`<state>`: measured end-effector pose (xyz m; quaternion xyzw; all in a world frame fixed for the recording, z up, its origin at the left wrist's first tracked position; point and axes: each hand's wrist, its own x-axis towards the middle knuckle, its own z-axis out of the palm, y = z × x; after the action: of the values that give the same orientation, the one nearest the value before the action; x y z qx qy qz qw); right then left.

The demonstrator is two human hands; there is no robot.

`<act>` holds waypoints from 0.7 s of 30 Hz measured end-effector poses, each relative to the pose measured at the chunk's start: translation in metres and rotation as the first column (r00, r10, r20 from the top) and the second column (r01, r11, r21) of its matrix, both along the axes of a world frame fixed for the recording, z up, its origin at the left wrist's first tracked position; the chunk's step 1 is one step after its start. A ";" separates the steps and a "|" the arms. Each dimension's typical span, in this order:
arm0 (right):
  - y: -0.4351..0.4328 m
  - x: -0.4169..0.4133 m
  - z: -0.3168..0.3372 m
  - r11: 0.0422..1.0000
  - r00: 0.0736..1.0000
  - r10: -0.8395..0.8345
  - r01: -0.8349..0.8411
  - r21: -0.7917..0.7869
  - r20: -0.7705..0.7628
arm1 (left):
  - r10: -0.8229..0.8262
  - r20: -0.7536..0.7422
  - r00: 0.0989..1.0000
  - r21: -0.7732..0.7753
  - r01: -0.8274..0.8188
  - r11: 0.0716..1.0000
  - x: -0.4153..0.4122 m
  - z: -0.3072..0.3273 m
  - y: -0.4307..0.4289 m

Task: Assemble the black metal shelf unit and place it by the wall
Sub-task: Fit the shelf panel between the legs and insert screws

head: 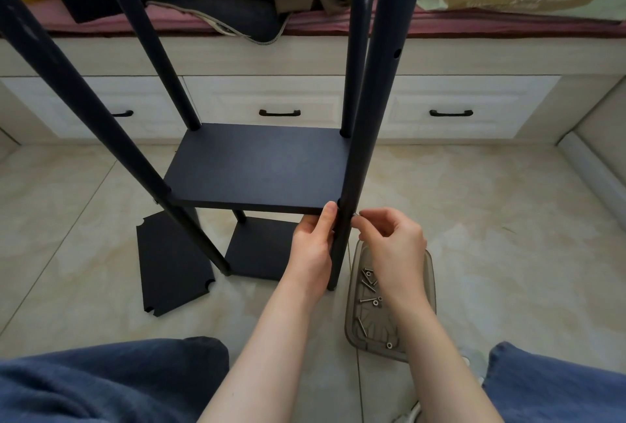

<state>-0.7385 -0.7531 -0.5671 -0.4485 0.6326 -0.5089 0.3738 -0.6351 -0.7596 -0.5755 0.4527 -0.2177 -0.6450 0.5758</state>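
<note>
The black shelf unit stands on the floor before me, with several round posts rising past a middle shelf board (pixel 261 165) and a lower board (pixel 261 250). My left hand (pixel 313 246) grips the front right corner of the middle board, thumb against the near right post (pixel 369 118). Just right of that post, at board height, my right hand (pixel 393 239) pinches a small silver screw (pixel 355 215). The screw's tip is hidden by my fingers.
A loose black shelf board (pixel 172 263) with notched corners lies on the tiles at the left. A clear plastic tray (pixel 423 294) holding several screws and nuts sits under my right wrist. White drawers (pixel 271 107) and a cluttered bed lie behind. My knees frame the bottom.
</note>
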 end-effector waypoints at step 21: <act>-0.009 -0.007 -0.003 0.995 0.991 0.100 -0.102 0.022 0.093 | 0.041 -0.053 0.998 0.038 -0.039 0.999 -0.003 0.004 0.001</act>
<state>-0.7458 -0.7623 -0.5700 -0.4511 0.5980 -0.5008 0.4337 -0.6377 -0.7586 -0.5711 0.4500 -0.1814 -0.6491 0.5858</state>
